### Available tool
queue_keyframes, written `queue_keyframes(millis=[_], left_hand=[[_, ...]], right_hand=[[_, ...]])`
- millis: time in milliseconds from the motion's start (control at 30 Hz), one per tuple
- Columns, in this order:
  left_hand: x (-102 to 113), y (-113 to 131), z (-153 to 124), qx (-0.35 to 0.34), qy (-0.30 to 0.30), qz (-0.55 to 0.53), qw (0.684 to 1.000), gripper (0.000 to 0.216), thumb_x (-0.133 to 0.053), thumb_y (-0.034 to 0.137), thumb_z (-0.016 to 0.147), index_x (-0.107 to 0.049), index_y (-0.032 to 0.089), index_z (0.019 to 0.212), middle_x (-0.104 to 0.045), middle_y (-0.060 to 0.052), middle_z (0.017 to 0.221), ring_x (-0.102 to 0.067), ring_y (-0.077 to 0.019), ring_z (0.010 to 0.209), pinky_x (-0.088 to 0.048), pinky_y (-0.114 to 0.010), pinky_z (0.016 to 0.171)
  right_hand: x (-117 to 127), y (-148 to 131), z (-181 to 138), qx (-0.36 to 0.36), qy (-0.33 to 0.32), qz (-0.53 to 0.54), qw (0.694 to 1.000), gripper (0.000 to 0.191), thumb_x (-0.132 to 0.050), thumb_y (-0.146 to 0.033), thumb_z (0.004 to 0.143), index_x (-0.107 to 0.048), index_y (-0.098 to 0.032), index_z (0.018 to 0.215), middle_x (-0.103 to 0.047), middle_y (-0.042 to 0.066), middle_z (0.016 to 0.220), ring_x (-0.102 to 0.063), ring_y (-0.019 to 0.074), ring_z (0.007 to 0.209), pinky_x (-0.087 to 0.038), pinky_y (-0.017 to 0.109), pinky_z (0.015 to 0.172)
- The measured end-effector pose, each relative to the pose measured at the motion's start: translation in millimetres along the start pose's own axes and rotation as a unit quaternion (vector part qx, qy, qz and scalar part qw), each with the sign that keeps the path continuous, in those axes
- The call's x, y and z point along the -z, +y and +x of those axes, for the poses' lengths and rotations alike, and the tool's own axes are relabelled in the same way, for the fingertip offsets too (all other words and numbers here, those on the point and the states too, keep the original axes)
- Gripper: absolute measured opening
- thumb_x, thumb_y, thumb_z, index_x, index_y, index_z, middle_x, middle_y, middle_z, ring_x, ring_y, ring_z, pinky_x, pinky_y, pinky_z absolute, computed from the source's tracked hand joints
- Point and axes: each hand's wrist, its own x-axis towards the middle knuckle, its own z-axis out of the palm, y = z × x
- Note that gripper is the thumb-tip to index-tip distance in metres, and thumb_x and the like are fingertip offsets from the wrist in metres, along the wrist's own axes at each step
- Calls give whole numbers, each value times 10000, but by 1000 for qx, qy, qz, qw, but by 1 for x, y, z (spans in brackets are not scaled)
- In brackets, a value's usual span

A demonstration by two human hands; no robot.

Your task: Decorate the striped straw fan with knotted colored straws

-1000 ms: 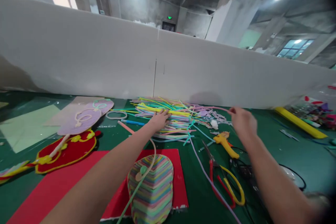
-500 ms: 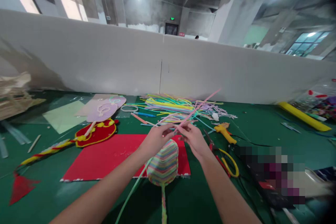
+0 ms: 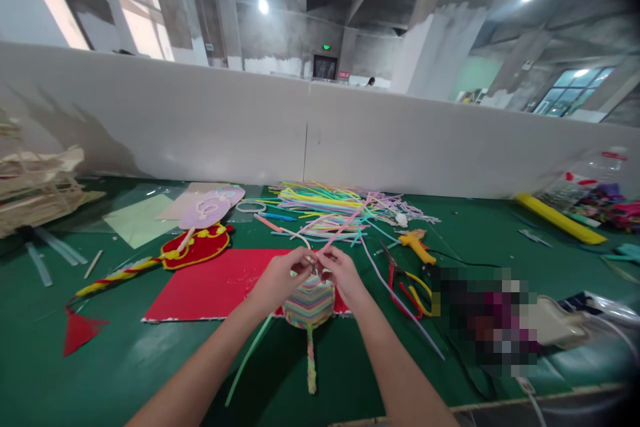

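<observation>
My left hand (image 3: pixel 285 279) and my right hand (image 3: pixel 344 275) meet above a round fan (image 3: pixel 310 303) of striped pastel pipe cleaners with a twisted handle. A pink pipe cleaner (image 3: pixel 346 223) rises from the pinch of my right hand toward the back. My left fingers are closed at the same crossing, where a pale pipe cleaner (image 3: pixel 300 235) curves up; my fingertips hide the join. One green pipe cleaner (image 3: pixel 245 363) trails below my left wrist. To the right of my right hand a purple pipe cleaner (image 3: pixel 395 297) stretches toward me.
A red board (image 3: pixel 200 290) lies under the fan. Behind is a heap of loose pipe cleaners (image 3: pixel 320 200). Red-handled pliers (image 3: pixel 395 280) and a yellow glue gun (image 3: pixel 417 247) sit at right. A red-and-yellow fan (image 3: pixel 197 247) with a tassel lies left.
Both hands have come lower and closer together, nearer the fan. The pink pipe cleaner's tip has dropped. The purple pipe cleaner now shows at right, and the view has shifted slightly.
</observation>
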Motion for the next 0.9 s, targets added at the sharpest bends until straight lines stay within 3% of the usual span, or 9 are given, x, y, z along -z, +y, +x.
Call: queue_keyframes(millis=[167,333,500,633,900], left_hand=[[6,-13,3,6,-53,-22,998,258,-548,250,726,-608,189,969,-651,-40,963,-588,-153,877,-461,-257,788],[9,-24,0,42,14,-69,997,189,-574,300,718,-664,156,803,-683,-68,843,-613,-176,813,-467,-288,785],[9,-26,-6,66,20,-144,987,202,-602,294,697,-666,144,816,-688,-79,864,-621,-185,828,-475,-289,769],[7,-38,-6,85,35,-212,973,245,-626,302,676,-648,133,853,-681,-87,900,-622,-182,833,-479,-283,751],[-1,-54,-1,102,88,-343,930,248,-720,324,574,-633,137,710,-658,-23,698,-607,-129,668,-467,-245,664]], right_hand=[[4,5,2,-4,44,8,999,233,-655,-381,646,-557,-177,703,-532,-34,568,-448,73,457,-340,179,382],[-1,-2,-3,-4,28,-19,999,221,-658,-375,650,-586,-174,710,-534,-23,590,-452,78,492,-358,188,413],[-5,0,-6,13,19,-25,999,237,-647,-394,659,-592,-171,716,-520,-28,565,-435,72,456,-344,195,403],[-3,3,-6,24,13,-18,999,248,-658,-397,643,-594,-170,722,-512,-36,553,-437,71,454,-332,191,393],[-6,3,-6,28,-5,-18,999,213,-645,-373,671,-601,-172,728,-541,-33,568,-449,75,467,-328,201,405]])
